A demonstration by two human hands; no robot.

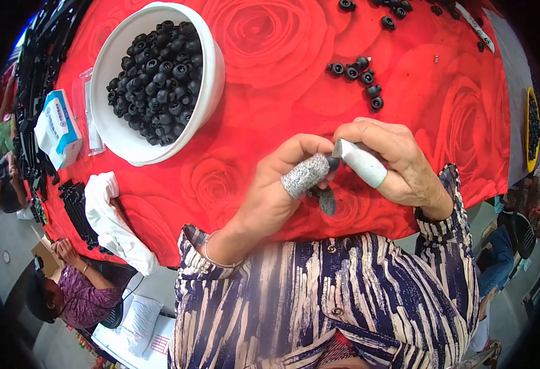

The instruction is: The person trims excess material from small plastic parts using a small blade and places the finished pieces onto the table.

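Close together over the near part of the red rose-patterned cloth [239, 123], my two hands meet around one small part. My left hand [261, 197] pinches a small rounded black part [333, 163]; grey speckled sleeves cover its thumb and a fingertip. A pale sleeve wraps the thumb of my right hand [399, 154]. Between that thumb and the index finger sits a small flat metal blade [337, 149], its edge up against the black part. My fingers partly hide the part. Farther off lie several similar loose black parts [352, 72], in a bent row.
A white bowl [218, 80] full of black parts stands at the left. Beyond it are a blue-and-white box [58, 129] and long black strips [42, 80]. A white cloth [113, 227] hangs over the near left edge. Another person [91, 289] sits at lower left.
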